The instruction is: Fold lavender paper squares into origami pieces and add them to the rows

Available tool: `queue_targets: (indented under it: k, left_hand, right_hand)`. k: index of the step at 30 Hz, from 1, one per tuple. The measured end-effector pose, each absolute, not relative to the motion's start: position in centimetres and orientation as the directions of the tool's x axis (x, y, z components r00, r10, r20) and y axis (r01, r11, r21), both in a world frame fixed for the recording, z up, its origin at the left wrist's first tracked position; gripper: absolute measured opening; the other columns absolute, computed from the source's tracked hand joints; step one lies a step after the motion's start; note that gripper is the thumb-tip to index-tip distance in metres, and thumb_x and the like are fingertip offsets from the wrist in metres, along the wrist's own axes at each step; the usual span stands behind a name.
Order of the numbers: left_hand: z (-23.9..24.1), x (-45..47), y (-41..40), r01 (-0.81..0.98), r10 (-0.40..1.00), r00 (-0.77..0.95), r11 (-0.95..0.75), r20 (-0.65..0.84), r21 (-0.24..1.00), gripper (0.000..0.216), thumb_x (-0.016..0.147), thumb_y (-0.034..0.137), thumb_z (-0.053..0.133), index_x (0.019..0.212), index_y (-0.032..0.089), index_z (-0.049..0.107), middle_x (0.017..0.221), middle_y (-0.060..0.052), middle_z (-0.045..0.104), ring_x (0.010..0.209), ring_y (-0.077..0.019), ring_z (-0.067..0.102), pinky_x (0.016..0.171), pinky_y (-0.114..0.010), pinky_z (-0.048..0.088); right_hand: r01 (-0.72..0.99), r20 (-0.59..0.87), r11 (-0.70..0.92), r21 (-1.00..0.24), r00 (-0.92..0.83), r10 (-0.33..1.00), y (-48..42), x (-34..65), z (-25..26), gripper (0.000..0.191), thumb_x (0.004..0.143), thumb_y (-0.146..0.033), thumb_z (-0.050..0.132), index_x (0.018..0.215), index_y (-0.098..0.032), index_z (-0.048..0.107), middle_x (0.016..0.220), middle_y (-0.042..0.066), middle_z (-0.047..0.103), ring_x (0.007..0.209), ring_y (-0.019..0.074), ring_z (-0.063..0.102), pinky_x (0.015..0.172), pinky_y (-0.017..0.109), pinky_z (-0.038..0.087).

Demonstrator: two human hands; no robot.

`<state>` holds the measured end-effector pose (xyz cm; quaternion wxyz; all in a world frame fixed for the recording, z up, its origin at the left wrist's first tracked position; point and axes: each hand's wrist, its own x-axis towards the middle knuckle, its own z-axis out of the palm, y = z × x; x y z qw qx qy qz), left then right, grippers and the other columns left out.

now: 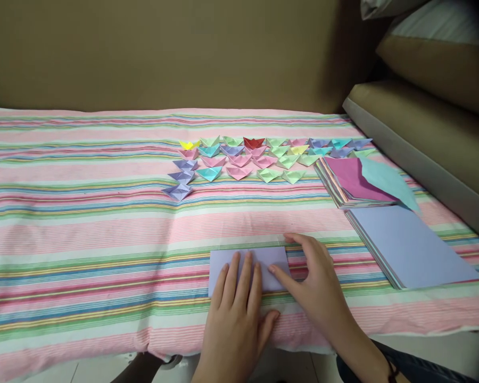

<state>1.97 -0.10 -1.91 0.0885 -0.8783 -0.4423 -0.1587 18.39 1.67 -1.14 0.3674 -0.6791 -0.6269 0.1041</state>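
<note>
A lavender sheet of paper (267, 256), folded into a rectangle, lies on the striped cloth in front of me. Flat on top of it rests my left hand (237, 303), its fingers stretched out and slightly apart. At the sheet's right end is my right hand (313, 266), with thumb and index finger spread; the thumb touches the paper and the index fingertip sits by the top right corner. The other right-hand fingers are curled out of sight. Several small folded paper boats stand in rows farther back, including a red boat (254, 143) and a lavender boat (178, 191).
To the right lie a stack of lavender-topped paper (411, 244) and a second stack with a magenta sheet (345, 173) and a pale aqua sheet (389, 178). The striped cloth (83, 234) covers the surface. Brown cushions (427, 127) line the right side, and a brown backrest (163, 53) stands behind.
</note>
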Motion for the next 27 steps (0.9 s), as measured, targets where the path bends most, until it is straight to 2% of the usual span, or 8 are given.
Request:
queue_targets:
  k: [10, 12, 15, 17, 20, 23, 27]
  left_hand:
    - [-2.0, 1.9, -0.1, 0.791, 0.742, 0.586, -0.611, 0.326, -0.033, 0.06, 0.084, 0.043, 0.048, 0.132, 0.008, 0.042, 0.142, -0.014, 0.038, 0.13, -0.0321, 0.033, 0.102, -0.044, 0.032]
    - [-2.0, 1.8, -0.1, 0.793, 0.746, 0.581, -0.609, 0.324, -0.019, 0.06, 0.084, 0.043, 0.048, 0.132, 0.008, 0.042, 0.142, -0.014, 0.038, 0.13, -0.0318, 0.034, 0.102, -0.043, 0.032]
    - [-2.0, 1.8, 0.0, 0.792, 0.746, 0.577, -0.611, 0.333, -0.004, 0.058, 0.084, 0.042, 0.047, 0.131, 0.008, 0.043, 0.141, -0.013, 0.04, 0.13, -0.031, 0.034, 0.102, -0.042, 0.032]
    - [-2.0, 1.8, -0.1, 0.787, 0.739, 0.579, -0.616, 0.344, -0.002, 0.057, 0.084, 0.041, 0.047, 0.131, 0.008, 0.043, 0.141, -0.013, 0.04, 0.13, -0.0305, 0.034, 0.102, -0.042, 0.032]
    - [-2.0, 1.7, -0.1, 0.785, 0.736, 0.58, -0.62, 0.349, 0.002, 0.057, 0.084, 0.039, 0.048, 0.13, 0.005, 0.043, 0.141, -0.014, 0.039, 0.131, -0.0308, 0.033, 0.103, -0.042, 0.032]
    - [-2.1, 1.7, -0.1, 0.786, 0.748, 0.569, -0.617, 0.342, 0.04, 0.058, 0.083, 0.034, 0.049, 0.131, 0.002, 0.039, 0.141, -0.016, 0.039, 0.133, -0.0304, 0.03, 0.103, -0.042, 0.033]
    - [-2.1, 1.7, -0.1, 0.787, 0.766, 0.551, -0.609, 0.332, 0.1, 0.062, 0.082, 0.03, 0.047, 0.134, 0.002, 0.032, 0.141, -0.016, 0.039, 0.133, -0.0292, 0.029, 0.102, -0.042, 0.034]
  right_hand:
    - [0.809, 0.352, 0.099, -0.579, 0.138, 0.926, 1.7, 18.5, -0.9, 0.035, 0.076, -0.03, 0.062, 0.109, -0.024, 0.052, 0.107, 0.009, 0.058, 0.102, 0.0276, 0.052, 0.087, 0.047, 0.041]
    - [0.839, 0.393, 0.167, -0.518, 0.06, 0.917, 1.6, 18.6, -0.6, 0.026, 0.078, -0.027, 0.059, 0.104, -0.024, 0.056, 0.11, 0.008, 0.058, 0.106, 0.0274, 0.051, 0.09, 0.048, 0.038]
    - [0.835, 0.412, 0.369, -0.408, -0.192, 0.891, 1.2, 18.4, 0.1, 0.017, 0.083, -0.021, 0.053, 0.098, -0.026, 0.061, 0.11, 0.004, 0.063, 0.11, 0.0255, 0.05, 0.099, 0.05, 0.028]
    - [0.796, 0.383, 0.452, -0.403, -0.302, 0.873, 0.8, 18.2, 0.5, 0.019, 0.085, -0.019, 0.05, 0.1, -0.026, 0.061, 0.105, 0.001, 0.066, 0.109, 0.0227, 0.053, 0.102, 0.05, 0.023]
    - [0.776, 0.357, 0.456, -0.437, -0.315, 0.879, 0.4, 17.8, 0.8, 0.019, 0.087, -0.019, 0.049, 0.101, -0.023, 0.06, 0.104, 0.002, 0.068, 0.106, 0.0202, 0.056, 0.105, 0.049, 0.02]
    - [0.783, 0.308, 0.457, -0.423, -0.35, 0.885, 0.1, 17.9, 0.9, 0.023, 0.087, -0.023, 0.049, 0.107, -0.023, 0.06, 0.111, 0.003, 0.065, 0.11, 0.0217, 0.054, 0.106, 0.05, 0.017]
    - [0.793, 0.213, 0.472, -0.385, -0.421, 0.881, -0.2, 18.2, 1.0, 0.033, 0.087, -0.028, 0.049, 0.12, -0.03, 0.054, 0.123, 0.004, 0.058, 0.118, 0.0249, 0.046, 0.105, 0.054, 0.017]
